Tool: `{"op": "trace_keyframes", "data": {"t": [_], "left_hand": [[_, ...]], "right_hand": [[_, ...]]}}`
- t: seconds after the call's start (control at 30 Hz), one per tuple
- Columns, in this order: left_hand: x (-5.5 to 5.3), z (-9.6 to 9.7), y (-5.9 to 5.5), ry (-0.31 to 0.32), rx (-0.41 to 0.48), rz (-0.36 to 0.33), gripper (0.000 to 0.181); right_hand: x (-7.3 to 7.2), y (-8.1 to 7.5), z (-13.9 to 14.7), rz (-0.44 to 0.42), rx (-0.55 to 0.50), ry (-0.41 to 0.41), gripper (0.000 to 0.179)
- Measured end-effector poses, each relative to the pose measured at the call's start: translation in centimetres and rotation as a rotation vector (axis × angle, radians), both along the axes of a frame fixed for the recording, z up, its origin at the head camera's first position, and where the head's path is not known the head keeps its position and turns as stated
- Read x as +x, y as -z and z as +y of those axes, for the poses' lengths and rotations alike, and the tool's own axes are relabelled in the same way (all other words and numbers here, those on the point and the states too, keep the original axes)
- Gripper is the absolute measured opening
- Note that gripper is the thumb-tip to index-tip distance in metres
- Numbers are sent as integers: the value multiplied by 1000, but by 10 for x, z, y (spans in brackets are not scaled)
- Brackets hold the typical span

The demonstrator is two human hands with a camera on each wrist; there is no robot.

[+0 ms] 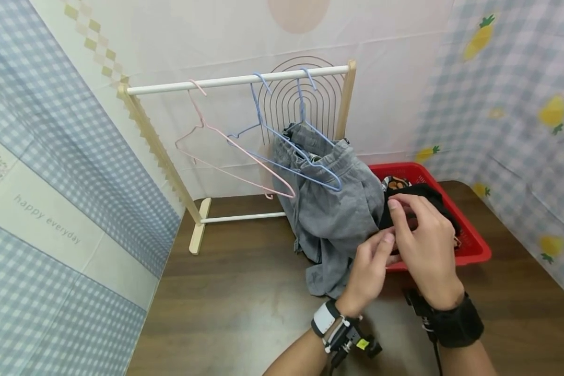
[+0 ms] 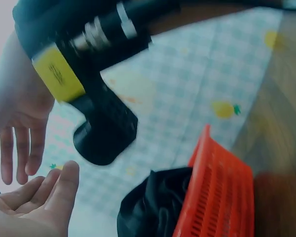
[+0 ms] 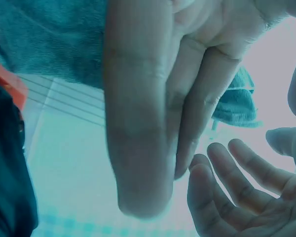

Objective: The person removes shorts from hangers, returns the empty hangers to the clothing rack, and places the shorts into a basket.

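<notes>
In the head view my left hand [image 1: 368, 263] and right hand [image 1: 425, 243] are close together in front of the red basket [image 1: 474, 250]. Nothing shows between the fingers of either one. The right wrist view has my right hand [image 3: 143, 108] large, fingers fairly straight, and my left hand [image 3: 241, 197] beside it with loosely bent fingers. Black cloth [image 1: 423, 193] lies in the basket, partly hidden behind the right hand. Just left of the hands, grey trousers [image 1: 333, 209] hang from a blue hanger [image 1: 303, 107], their lower part resting on the table.
A rack with a white rail [image 1: 230, 81] and wooden posts stands on the brown table [image 1: 207, 308]. Its rail also carries a pink hanger [image 1: 235, 141] and another blue hanger [image 1: 258, 112], which overlaps the trousers. Patterned cloth [image 1: 512, 104] walls the table's sides and back.
</notes>
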State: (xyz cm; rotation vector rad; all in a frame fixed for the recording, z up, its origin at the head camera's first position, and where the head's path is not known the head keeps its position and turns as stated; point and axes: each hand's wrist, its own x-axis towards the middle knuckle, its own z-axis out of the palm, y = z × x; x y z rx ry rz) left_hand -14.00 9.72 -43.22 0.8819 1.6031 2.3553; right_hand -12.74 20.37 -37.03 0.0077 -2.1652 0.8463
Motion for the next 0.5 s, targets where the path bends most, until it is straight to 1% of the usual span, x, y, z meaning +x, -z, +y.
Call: {"op": "trace_keyframes", "data": {"t": [0.07,0.2,0.33,0.43,0.5], "left_hand": [[-1,-2,-5,54,47,-76,52],[-3,-6,-13,165,113,-249,65],[-8,-9,-17,303,173,-411,82],[-11,-12,-19,377,225,-502,90],[-12,-13,-19,394,257,-535,91]], "right_hand": [[-3,-4,-3,1,8,-11,30],[-7,-11,-7,-1,14,-45,33],[-13,-18,-10,-3,20,-72,37],[-19,-23,-12,-22,23,-90,39],[-24,-26,-15,-30,27,-105,40]]}}
